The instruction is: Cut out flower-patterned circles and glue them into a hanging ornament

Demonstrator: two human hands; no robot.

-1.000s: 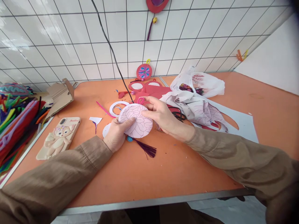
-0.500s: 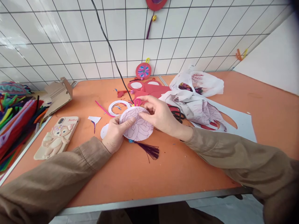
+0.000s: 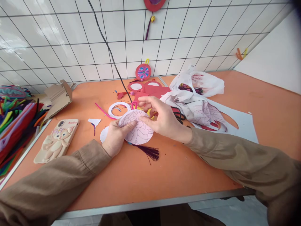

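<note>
My left hand (image 3: 117, 135) pinches a round paper disc (image 3: 138, 131) between thumb and fingers. Purple flower line drawings cover its pale face. A pink pipe cleaner loop (image 3: 134, 105) sticks up from the disc's top edge, and a dark purple tassel (image 3: 148, 152) hangs out below onto the table. At the upper right of the disc is my right hand (image 3: 162, 117), fingers apart, its thumb against or just over the paper; I cannot tell which. Behind it, something yellow is partly hidden. A white paper ring (image 3: 110, 110) and a small white disc (image 3: 103, 134) lie nearby.
A phone in a cartoon case (image 3: 57, 138) lies on the left, near bundled pipe cleaners (image 3: 16, 131) and a cardboard piece (image 3: 58, 97). Red paper pieces (image 3: 155, 91), a plastic bag (image 3: 209, 83) and cut paper sheets (image 3: 244, 122) lie behind. A black cable (image 3: 109, 51) hangs down the tiled wall.
My right hand's fingers have come away from the pink loop and spread apart. The disc has tilted slightly in my left hand. The whole view has shifted a little.
</note>
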